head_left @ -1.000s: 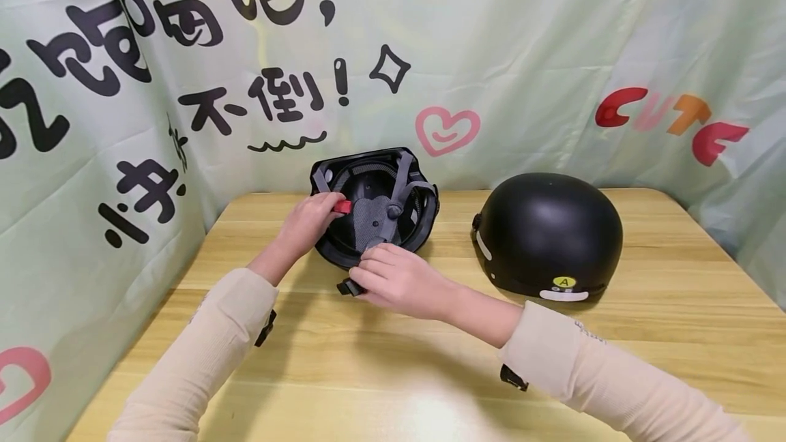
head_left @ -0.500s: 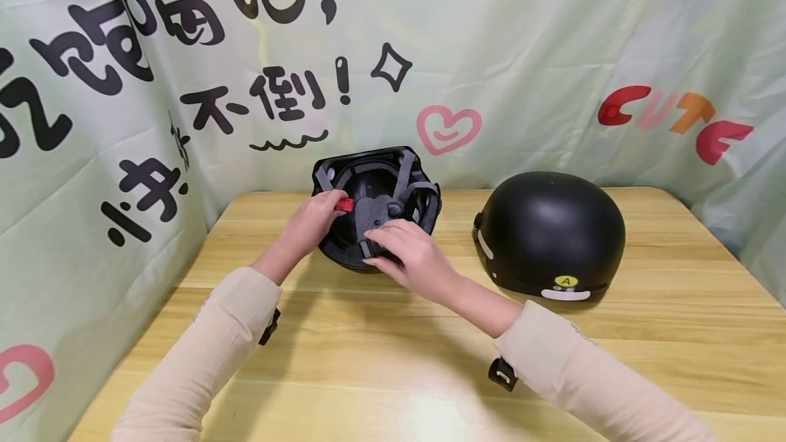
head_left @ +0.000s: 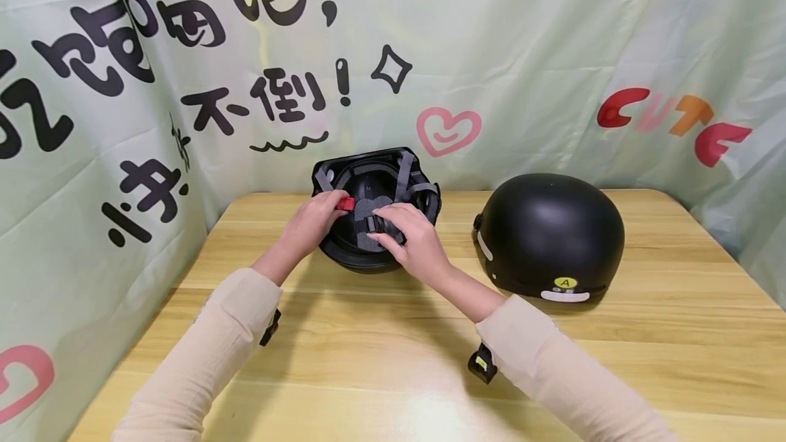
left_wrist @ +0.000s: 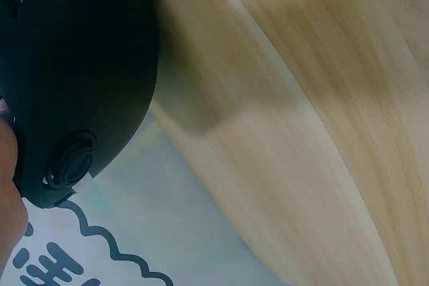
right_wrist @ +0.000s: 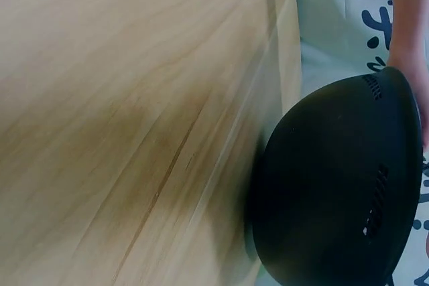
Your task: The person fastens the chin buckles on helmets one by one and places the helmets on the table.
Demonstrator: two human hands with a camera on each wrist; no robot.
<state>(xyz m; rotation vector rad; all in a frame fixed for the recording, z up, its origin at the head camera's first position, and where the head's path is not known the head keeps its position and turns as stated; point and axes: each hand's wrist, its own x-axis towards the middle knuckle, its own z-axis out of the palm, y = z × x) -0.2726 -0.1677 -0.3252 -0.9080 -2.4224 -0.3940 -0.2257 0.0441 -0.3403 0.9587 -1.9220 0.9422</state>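
Note:
A black helmet (head_left: 362, 261) lies upside down at the back of the table, its padded inside and grey straps (head_left: 404, 172) facing up. My left hand (head_left: 309, 225) is at its left rim, pinching a red buckle piece (head_left: 346, 204) between thumb and fingers. Over the helmet's opening, my right hand (head_left: 417, 241) pinches a black strap buckle (head_left: 374, 224) just right of and below the red piece, a small gap between them. Both wrist views show the dark outer shell (left_wrist: 80, 65); the left one catches part of my left hand (left_wrist: 7, 192) at the rim.
A second black helmet (head_left: 549, 237) stands right side up to the right, with a yellow "A" sticker (head_left: 565, 282) at its front. Behind the wooden table (head_left: 368, 346) hangs a pale green curtain (head_left: 522, 33) with printed characters and hearts.
My right hand has carried the black buckle up from in front of the helmet's near rim to over its opening, close to the red piece. The left hand has barely moved.

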